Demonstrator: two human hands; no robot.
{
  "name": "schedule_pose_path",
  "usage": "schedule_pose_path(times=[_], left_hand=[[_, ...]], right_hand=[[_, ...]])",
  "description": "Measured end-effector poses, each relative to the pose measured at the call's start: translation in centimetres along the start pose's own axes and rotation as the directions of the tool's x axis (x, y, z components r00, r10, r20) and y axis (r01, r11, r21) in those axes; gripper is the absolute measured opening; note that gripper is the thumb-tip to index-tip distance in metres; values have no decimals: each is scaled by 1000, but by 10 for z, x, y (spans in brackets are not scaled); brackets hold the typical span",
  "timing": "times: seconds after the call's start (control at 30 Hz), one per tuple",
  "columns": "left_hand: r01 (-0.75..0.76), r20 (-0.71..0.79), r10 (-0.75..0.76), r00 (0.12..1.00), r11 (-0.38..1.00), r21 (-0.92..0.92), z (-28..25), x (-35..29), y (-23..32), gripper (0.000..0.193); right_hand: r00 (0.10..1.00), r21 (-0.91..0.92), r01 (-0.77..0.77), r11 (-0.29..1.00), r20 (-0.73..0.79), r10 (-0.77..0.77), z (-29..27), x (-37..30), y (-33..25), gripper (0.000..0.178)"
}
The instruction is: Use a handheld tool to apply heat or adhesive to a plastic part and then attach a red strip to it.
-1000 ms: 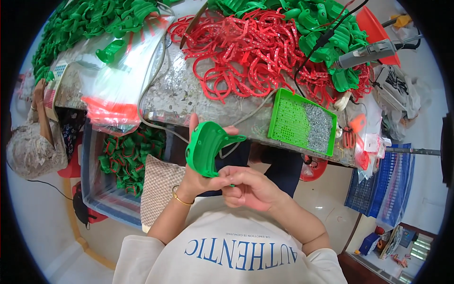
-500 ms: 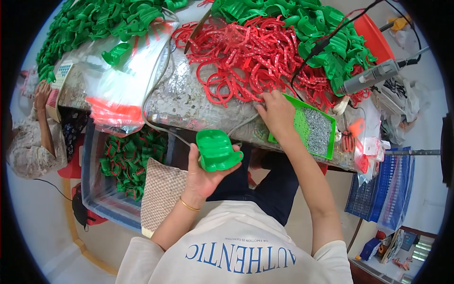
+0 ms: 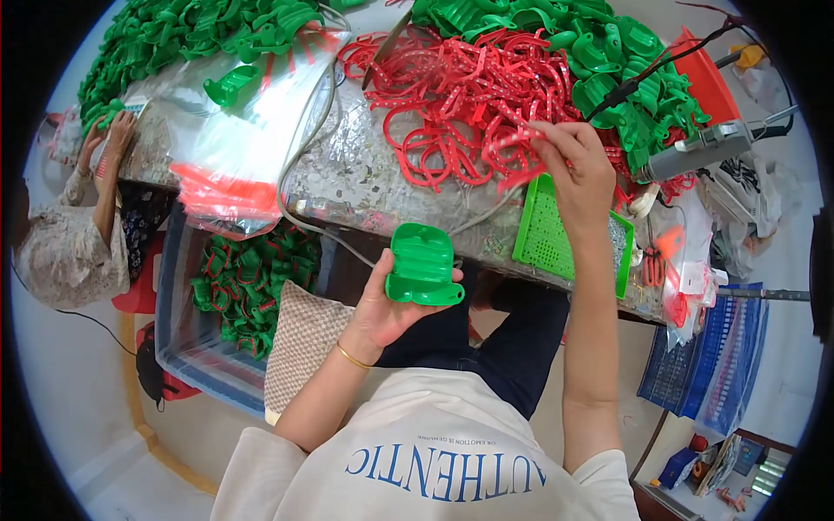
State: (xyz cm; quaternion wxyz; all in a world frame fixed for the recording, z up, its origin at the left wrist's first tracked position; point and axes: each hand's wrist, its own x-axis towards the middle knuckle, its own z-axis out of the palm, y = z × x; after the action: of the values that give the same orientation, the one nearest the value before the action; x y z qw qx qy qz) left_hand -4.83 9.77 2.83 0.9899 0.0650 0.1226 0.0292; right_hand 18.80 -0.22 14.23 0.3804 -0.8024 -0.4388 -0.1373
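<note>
My left hand [image 3: 388,306] holds a green plastic tray-shaped part [image 3: 421,266] upright over my lap, just below the table's front edge. My right hand [image 3: 575,167] reaches out over the table and pinches a red plastic strip [image 3: 511,144] at the near edge of a tangled heap of red strips [image 3: 452,95]. A flat green perforated tray [image 3: 547,233] lies right under that hand at the table's edge.
Heaps of green parts lie at the back left [image 3: 182,30] and back right [image 3: 599,43]. Clear bags [image 3: 234,148] hang over the table's left front. A bin of green-and-red pieces [image 3: 248,282] stands below. Another person [image 3: 74,234] sits at the left. A grey tool [image 3: 704,148] rests at the right.
My right hand left the green part, went to the perforated tray, then further out to the red heap and took hold of a strip. My left hand has turned the green part flat-side up.
</note>
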Motion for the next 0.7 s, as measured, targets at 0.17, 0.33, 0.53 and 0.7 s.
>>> schedule_pose_path(times=[0.17,0.33,0.53,0.7], left_hand=[[130,90,-133,987,991,30,9,8,-17,83],[185,213,-185,959,983,24,20,18,-34,85],[151,83,-152,985,988,13,24,22,-39,75],[70,152,-96,984,983,167,16,25,-39,73]], right_hand=[[843,269,-120,956,536,-45,-9,-25,-38,16],[806,165,-35,986,588,-70,3,-51,-28,15],[917,272,-182,945,393,63,-4,-80,-35,21],[767,165,-609,775,372,523,-29,-114,-37,21]])
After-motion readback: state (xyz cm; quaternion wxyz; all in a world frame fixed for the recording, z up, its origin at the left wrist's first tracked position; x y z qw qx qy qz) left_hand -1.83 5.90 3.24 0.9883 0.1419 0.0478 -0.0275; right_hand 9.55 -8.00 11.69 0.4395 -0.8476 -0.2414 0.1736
